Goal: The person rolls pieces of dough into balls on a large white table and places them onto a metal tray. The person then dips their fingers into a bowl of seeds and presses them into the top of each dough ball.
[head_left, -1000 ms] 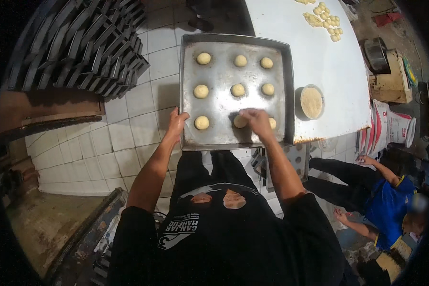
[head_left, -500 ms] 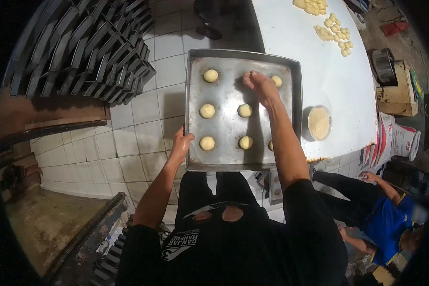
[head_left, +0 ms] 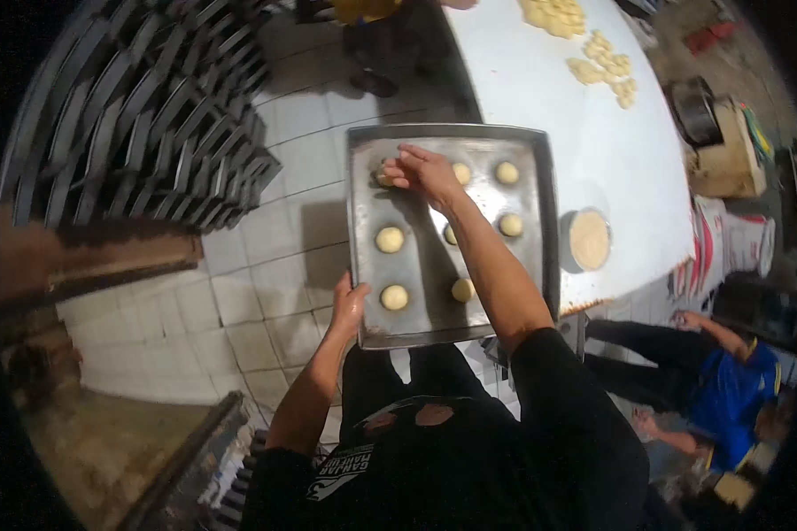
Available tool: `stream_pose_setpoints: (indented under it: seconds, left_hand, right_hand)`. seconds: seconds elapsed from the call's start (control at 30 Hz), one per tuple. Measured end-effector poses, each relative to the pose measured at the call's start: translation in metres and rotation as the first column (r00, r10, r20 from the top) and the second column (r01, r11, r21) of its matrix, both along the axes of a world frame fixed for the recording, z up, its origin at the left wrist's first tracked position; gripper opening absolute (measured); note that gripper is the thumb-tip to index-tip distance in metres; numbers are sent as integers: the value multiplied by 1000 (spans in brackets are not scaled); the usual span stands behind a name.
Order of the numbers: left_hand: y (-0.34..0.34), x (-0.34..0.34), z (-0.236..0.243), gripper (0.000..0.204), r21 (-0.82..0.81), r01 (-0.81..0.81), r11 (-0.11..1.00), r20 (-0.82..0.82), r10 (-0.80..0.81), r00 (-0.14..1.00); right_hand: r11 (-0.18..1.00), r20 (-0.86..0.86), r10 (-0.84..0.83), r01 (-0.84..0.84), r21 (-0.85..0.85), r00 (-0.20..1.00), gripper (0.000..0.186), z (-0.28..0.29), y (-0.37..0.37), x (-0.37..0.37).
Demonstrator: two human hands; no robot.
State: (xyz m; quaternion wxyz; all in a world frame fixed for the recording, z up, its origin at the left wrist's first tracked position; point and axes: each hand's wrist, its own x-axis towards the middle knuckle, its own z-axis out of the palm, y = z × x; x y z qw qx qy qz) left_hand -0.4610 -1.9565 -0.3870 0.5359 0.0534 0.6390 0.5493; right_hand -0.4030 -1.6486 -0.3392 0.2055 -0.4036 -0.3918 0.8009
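Note:
A square metal baking tray [head_left: 515,257] is held level in front of me, its right side by the white table. My left hand [head_left: 350,303] grips the tray's left edge, with the fingers below the rim. Round pale dough balls, such as this dough ball [head_left: 390,239], sit in spaced rows on it. Over the far left corner reaches my right hand [head_left: 423,175], fingers stretched out. Beneath its fingertips lies a partly hidden dough ball [head_left: 384,179]; whether they touch it I cannot tell. My right forearm covers part of the middle row.
On the white table [head_left: 558,146] are several dough pieces [head_left: 553,16] and a round container of pale contents [head_left: 590,240]. Stacked dark metal trays [head_left: 142,115] rise at the left. A person in a blue shirt [head_left: 733,398] is at the right; another person's foot [head_left: 374,84] shows ahead.
My right hand has moved left from the far middle dough ball to the far left one, its fingers now stretched out. In the picture the tray sits slightly lower; my left hand keeps its grip.

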Motion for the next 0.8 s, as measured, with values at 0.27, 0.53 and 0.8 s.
stream_pose_setpoints:
  seconds: [0.27,0.53,0.8]
  left_hand:
    - [2,-2,-9,51,54,48,997,-21,-47,999]
    - [-6,-5,-4,44,19,36,999,-48,-35,998]
    - [-9,-9,-18,44,102,96,990,-45,-91,995]
  right_hand:
    - [103,695,-468,-747,656,546,71,-31,49,186]
    - [217,684,-280,-649,729,674,73,-15,23,214]
    - [748,294,-162,-77,659,942,68,68,-10,275]
